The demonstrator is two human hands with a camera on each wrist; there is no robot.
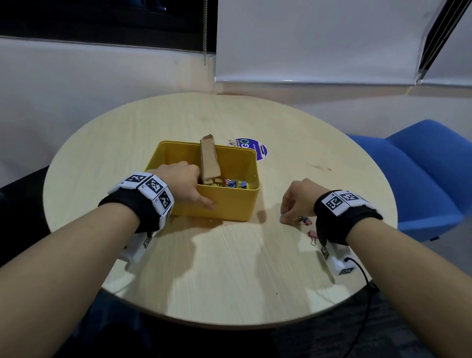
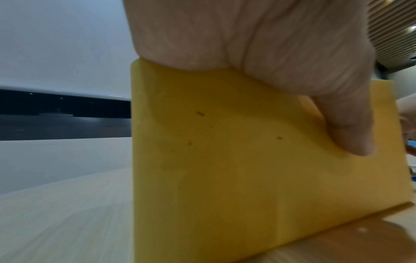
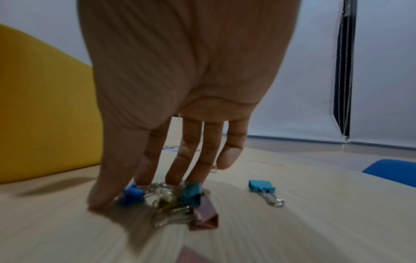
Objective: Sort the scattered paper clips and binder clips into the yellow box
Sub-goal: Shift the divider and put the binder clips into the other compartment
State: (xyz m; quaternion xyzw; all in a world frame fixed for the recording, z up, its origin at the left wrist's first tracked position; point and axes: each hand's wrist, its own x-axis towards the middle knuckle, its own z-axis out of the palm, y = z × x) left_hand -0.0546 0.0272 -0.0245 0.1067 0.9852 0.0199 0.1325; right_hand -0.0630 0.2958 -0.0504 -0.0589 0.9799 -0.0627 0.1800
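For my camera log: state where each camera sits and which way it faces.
Head: on the head, facing forward and down at the table; both forearms and hands show.
Left wrist: along the left hand, at the yellow box wall; thumb shows.
Right wrist: along the right hand at pinched binder clips; fingers show.
Shared: all show the yellow box.

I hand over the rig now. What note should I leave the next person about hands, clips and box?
Left hand grips the near wall of the yellow box, thumb outside.
Right hand pinches a cluster of binder clips on the table, right of the box.
Done: some clips lie in the box, right of the cardboard divider.
Left: the cluster, a teal clip, a pink clip.
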